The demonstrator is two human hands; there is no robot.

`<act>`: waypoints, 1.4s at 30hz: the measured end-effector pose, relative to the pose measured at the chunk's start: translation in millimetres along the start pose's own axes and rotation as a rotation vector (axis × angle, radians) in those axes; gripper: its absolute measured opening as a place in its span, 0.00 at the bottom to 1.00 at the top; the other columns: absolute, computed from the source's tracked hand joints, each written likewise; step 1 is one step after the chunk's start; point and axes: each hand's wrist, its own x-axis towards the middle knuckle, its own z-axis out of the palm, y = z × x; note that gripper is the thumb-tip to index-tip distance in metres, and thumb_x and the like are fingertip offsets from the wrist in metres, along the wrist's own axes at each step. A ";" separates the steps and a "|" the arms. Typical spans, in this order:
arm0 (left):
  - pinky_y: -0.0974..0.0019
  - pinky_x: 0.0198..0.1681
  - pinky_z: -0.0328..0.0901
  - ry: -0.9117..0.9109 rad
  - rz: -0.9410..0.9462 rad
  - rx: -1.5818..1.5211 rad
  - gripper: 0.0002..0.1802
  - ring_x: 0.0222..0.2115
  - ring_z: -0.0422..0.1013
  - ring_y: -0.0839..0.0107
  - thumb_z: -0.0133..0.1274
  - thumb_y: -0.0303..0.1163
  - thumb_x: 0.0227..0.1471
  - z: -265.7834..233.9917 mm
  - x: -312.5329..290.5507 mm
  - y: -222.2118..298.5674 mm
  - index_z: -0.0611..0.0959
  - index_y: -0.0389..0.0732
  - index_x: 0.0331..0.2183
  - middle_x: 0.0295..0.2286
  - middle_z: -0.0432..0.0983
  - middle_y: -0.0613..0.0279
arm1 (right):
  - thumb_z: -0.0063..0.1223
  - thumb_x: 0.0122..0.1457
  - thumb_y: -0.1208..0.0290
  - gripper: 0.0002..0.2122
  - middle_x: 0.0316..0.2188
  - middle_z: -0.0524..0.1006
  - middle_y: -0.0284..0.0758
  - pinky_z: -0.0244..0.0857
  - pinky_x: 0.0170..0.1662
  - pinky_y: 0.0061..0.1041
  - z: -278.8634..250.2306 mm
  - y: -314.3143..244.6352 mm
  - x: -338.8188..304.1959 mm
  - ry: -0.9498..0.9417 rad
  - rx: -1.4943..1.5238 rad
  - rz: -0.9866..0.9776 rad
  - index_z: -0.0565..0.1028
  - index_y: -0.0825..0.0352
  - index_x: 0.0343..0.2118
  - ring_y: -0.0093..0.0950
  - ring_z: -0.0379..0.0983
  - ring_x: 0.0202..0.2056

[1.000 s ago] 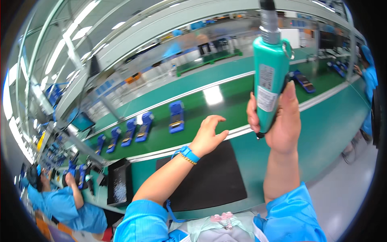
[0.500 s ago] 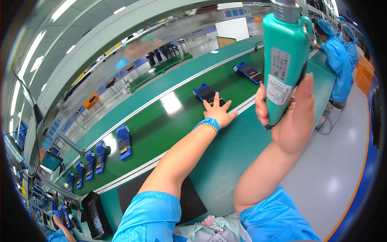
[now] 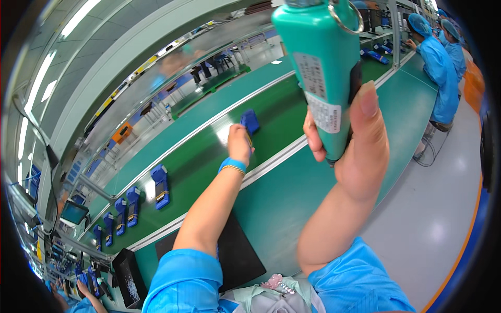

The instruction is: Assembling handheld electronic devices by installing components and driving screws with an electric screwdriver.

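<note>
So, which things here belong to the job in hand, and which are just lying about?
Apparently in use:
teal tool, held in the right grip
blue device, at the left grip

Apparently just lying about:
row of blue devices on the green belt
black mat
black tray

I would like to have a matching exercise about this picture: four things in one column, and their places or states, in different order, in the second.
Things:
1. left hand
2. green handheld tool
3. black mat
4. black tray

Places or states:
A. partly hidden behind the left forearm
B. holding small pale pieces
C. gripping a blue device over the green belt
D. held up in the right hand

Right pairs: 1-C, 2-D, 3-A, 4-B.
</note>
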 end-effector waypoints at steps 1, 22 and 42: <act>0.49 0.30 0.70 -0.006 -0.343 -0.384 0.08 0.29 0.72 0.54 0.45 0.41 0.57 -8.2 -33.9 23.8 0.74 0.54 0.38 0.35 0.73 0.56 | 0.34 0.66 0.36 0.35 0.20 0.72 0.37 0.55 0.17 0.20 -7.4 6.0 -1.8 0.017 0.002 0.015 0.71 0.74 0.45 0.21 0.65 0.18; 0.56 0.59 0.65 0.053 -0.400 -0.750 0.36 0.61 0.62 0.57 0.44 0.20 0.61 -249.0 -395.2 66.8 0.51 0.35 0.66 0.62 0.57 0.47 | 0.22 0.59 0.26 0.40 0.15 0.68 0.36 0.56 0.19 0.27 169.5 5.3 -98.4 -0.549 0.749 0.481 0.67 0.69 0.28 0.25 0.62 0.13; 0.58 0.49 0.66 -0.524 0.554 1.106 0.27 0.48 0.70 0.58 0.61 0.32 0.43 -243.6 -382.5 98.3 0.80 0.30 0.47 0.49 0.74 0.50 | 0.28 0.51 0.19 0.44 0.16 0.69 0.37 0.59 0.20 0.27 182.6 56.0 -150.5 -0.634 0.705 0.725 0.66 0.69 0.28 0.26 0.64 0.15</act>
